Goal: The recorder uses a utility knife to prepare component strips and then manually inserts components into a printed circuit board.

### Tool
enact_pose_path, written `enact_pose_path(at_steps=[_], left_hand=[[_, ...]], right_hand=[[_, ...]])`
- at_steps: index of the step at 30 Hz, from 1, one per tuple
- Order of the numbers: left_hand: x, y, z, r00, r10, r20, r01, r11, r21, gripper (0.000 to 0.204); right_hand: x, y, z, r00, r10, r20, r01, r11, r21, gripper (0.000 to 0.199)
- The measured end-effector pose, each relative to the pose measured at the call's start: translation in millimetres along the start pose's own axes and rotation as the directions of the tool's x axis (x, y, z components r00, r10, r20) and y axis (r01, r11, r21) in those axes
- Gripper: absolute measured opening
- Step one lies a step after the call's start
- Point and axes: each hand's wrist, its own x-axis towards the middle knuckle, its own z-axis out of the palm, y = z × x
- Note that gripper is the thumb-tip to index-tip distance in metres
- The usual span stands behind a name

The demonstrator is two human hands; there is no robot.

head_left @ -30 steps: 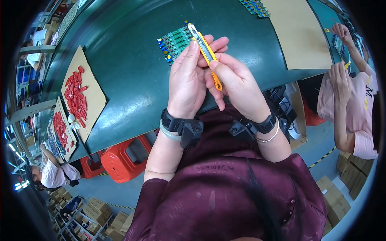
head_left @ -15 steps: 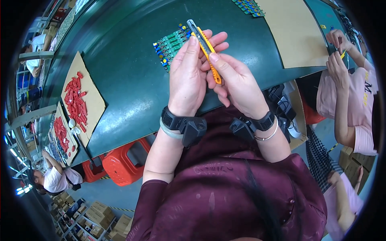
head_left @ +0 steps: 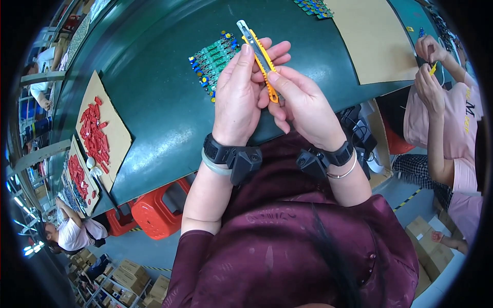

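Observation:
A yellow utility knife (head_left: 262, 57) is held up in front of me over the green table, its metal head pointing away. My left hand (head_left: 237, 105) cradles it, thumb along its side and fingers behind it. My right hand (head_left: 309, 105) pinches its lower end between thumb and fingers. Whether any blade sticks out of the head is too small to tell. Just beyond my left hand, a batch of green circuit boards (head_left: 211, 59) with blue and yellow round parts lies on the table, partly hidden by that hand.
Brown cardboard (head_left: 377, 51) covers the table's right side, near more circuit boards (head_left: 314, 7). Red parts (head_left: 94, 131) lie on cardboard at left. A red stool (head_left: 154, 215) stands below the table edge. At right, a co-worker's hands (head_left: 431, 69) hold something small and yellow.
The knife stays in both hands, nearly in place. The view has shifted slightly, showing more of the circuit boards. At lower right, a person in pink has moved.

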Motion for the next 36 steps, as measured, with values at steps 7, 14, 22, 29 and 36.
enact_pose_path(at_steps=[7, 14, 22, 29, 36], left_hand=[[2.3, -2.3, 4.7, 0.997, 0.055, -0.057, -0.051, 0.996, 0.079, 0.049], [9.2, -8.2, 6.0, 0.998, 0.051, -0.047, -0.047, 0.996, 0.069, 0.047], [29.2, -7.1, 0.9, 0.997, 0.073, -0.024, -0.072, 0.997, 0.032, 0.045], [56.1, -5.9, 0.5, 0.993, 0.103, -0.065, -0.104, 0.995, -0.004, 0.043], [64.9, -0.3, -1.3, 0.983, 0.14, -0.115, -0.143, 0.99, -0.014, 0.041]], right_hand=[[-6.0, -1.8, -4.6, 0.999, 0.029, -0.019, -0.031, 0.996, -0.087, 0.031], [-11.8, -1.9, -7.6, 0.998, 0.041, -0.053, -0.043, 0.998, -0.042, 0.032], [-12.0, -0.3, -19.3, 0.99, 0.067, -0.124, -0.074, 0.996, -0.055, 0.032], [-11.6, -2.0, -40.1, 0.985, -0.039, -0.17, 0.014, 0.99, -0.143, 0.031], [-10.9, -11.5, -53.2, 0.979, -0.014, -0.204, -0.005, 0.996, -0.091, 0.028]])
